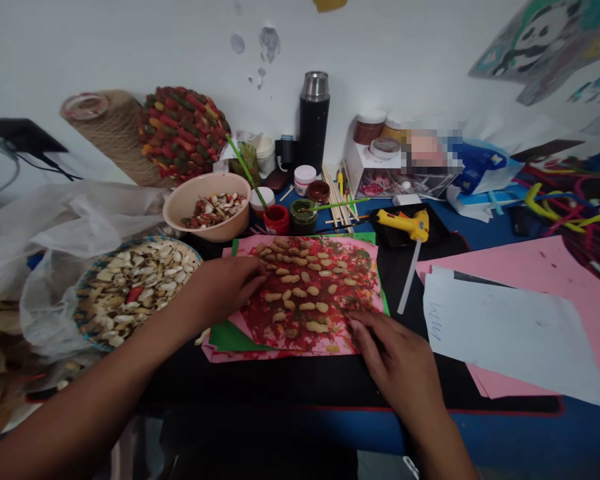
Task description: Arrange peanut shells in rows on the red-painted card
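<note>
Peanuts in their shells (300, 292) lie spread over a pink sheet (347, 345) smeared with red, green and yellow paint. More pink and green paper (240, 339) shows beneath it. My left hand (230, 287) is over the sheet's left edge, fingers bent and thumb apart, close to the upper-left peanuts; no object shows in it. At the lower right edge, my right hand (397, 360) rests its fingertips on the painted sheet. Its thumb and fingers are apart, with nothing visible between them.
Left stand a basket of shells (140, 287) and a bowl (207, 220) of painted shells. Behind the sheet are open red (277, 219) and green (304, 215) paint jars and a black thermos (313, 127). Rightward lie a yellow glue gun (405, 224) and white paper (505, 327).
</note>
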### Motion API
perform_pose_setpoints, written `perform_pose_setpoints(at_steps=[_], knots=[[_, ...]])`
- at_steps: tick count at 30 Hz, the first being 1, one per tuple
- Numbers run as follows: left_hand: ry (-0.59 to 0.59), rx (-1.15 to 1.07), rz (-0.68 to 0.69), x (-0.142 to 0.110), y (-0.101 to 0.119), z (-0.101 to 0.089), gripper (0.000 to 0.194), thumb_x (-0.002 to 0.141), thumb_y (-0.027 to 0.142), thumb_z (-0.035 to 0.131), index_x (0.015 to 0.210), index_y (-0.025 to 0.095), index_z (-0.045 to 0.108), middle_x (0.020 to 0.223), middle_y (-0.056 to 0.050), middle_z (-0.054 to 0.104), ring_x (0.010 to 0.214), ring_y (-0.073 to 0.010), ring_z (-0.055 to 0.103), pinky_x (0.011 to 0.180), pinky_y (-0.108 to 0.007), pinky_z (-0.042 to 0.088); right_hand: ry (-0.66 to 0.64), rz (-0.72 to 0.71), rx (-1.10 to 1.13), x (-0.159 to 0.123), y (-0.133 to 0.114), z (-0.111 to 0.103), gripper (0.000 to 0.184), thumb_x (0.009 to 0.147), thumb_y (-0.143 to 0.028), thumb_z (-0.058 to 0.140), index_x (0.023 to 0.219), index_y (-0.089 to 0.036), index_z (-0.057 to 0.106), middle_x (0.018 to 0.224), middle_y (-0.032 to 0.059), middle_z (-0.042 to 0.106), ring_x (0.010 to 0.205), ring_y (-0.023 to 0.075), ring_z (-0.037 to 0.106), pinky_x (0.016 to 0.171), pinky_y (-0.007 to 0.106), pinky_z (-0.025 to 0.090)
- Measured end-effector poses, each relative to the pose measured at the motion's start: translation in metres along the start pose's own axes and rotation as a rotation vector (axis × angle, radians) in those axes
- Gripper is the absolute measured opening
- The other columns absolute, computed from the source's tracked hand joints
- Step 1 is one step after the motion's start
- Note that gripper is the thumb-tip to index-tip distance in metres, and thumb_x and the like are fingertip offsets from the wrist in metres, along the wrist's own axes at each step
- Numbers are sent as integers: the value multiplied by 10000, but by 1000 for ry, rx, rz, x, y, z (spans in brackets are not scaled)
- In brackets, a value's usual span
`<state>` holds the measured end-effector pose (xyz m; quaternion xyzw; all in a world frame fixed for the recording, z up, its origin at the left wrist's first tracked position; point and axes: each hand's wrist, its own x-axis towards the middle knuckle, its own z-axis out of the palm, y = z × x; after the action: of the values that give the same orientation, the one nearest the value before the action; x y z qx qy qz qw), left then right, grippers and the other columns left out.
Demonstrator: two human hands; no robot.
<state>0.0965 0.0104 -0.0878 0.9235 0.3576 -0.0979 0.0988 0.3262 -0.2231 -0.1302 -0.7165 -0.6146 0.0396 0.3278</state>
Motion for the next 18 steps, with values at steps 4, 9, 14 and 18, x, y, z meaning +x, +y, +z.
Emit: perform_pose_setpoints(at_steps=[4,9,14,18], knots=[[-76,-74,16,-4,-4,1,296,1059,383,493,1084,250,756,1016,-56,822,914,-251,766,742,-323,495,6,-8,1,0,1,0,283,1123,-319,529,1089,-229,795,1061,71,873,925,244,855,764,323,681],[-32,-24,18,-8,1,-2,305,1052,387,494,1040,238,760,1000,-77,822,909,-257,762,728,-322,487,14,-1,13,-6,7,6,246,1113,-320,562,1129,-235,792,1102,65,869,967,254,852,794,335,677],[125,-120,-95,-21,-25,-22,370,1031,497,473,1063,269,762,988,-42,826,837,-232,731,713,-310,463,5,0,-14,-8,9,9,261,1121,-351,551,1136,-241,788,1133,66,865,974,262,853,791,354,683],[255,-55,-224,-37,-52,-52,400,1026,514,453,1066,232,734,981,-64,802,856,-255,705,734,-319,439,16,-33,-30,-4,7,5,269,1126,-354,538,1118,-232,777,1076,65,871,916,255,860,741,339,685]])
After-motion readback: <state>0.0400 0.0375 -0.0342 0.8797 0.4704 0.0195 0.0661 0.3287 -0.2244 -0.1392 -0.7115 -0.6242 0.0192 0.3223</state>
